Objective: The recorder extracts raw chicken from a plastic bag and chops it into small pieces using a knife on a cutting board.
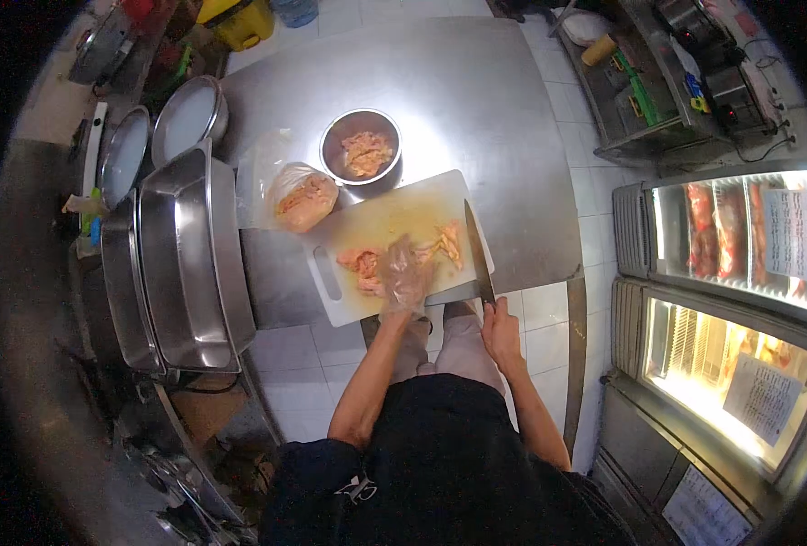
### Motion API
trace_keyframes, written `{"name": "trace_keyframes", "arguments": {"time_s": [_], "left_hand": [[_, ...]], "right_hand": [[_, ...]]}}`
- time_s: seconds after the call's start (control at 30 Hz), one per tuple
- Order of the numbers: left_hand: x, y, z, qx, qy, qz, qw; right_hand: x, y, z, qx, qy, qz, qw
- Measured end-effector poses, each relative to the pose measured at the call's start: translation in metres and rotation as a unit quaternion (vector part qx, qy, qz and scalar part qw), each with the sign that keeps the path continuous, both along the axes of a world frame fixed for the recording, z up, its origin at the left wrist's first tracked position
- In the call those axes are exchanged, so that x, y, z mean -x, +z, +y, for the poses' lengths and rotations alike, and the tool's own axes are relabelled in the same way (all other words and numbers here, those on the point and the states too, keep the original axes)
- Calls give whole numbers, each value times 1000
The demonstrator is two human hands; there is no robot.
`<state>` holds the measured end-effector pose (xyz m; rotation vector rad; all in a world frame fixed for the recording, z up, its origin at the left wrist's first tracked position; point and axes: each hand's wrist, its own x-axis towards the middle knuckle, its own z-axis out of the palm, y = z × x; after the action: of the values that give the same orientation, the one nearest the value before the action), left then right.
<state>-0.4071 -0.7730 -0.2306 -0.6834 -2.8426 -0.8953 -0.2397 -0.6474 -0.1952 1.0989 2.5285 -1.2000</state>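
Observation:
My left hand [403, 271], in a clear plastic glove, rests over the white cutting board [390, 211]. Its fingers are blurred, and whether they grip any meat is unclear. Raw meat, probably chicken [360, 262], lies just left of that hand, with cut strips of meat [450, 243] to its right. Bare and closed on the handle, my right hand [502, 332] holds a long kitchen knife [479, 256], its blade lying along the board's right side. Beyond the board stands a round steel pot [360, 179] with cut meat [366, 153] inside. A plastic bag of raw meat [306, 199] touches the board's far left corner.
The board lies on a steel table [472, 82], over its near edge. Deep steel pans [188, 273] and round steel bowls [190, 119] stand at left. Lit glass-door fridges [738, 232] line the right side, beyond the tiled floor [584, 191]. A shelf unit [649, 136] stands far right.

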Motion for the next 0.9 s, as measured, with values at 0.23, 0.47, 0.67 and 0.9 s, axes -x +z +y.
{"name": "trace_keyframes", "arguments": {"time_s": [0.23,0.47,0.67,0.9], "left_hand": [[-4,-23,-18,178,-35,-77,980],[2,4,-32,75,-100,-45,991],[-4,-19,-19,27,-57,2,998],[-6,-31,-20,48,-100,28,993]], "right_hand": [[14,-9,-9,-55,150,-20,987],[20,-22,-2,-109,144,-31,983],[16,-28,-26,-91,150,-2,985],[29,-36,-28,-102,164,-39,980]]}}
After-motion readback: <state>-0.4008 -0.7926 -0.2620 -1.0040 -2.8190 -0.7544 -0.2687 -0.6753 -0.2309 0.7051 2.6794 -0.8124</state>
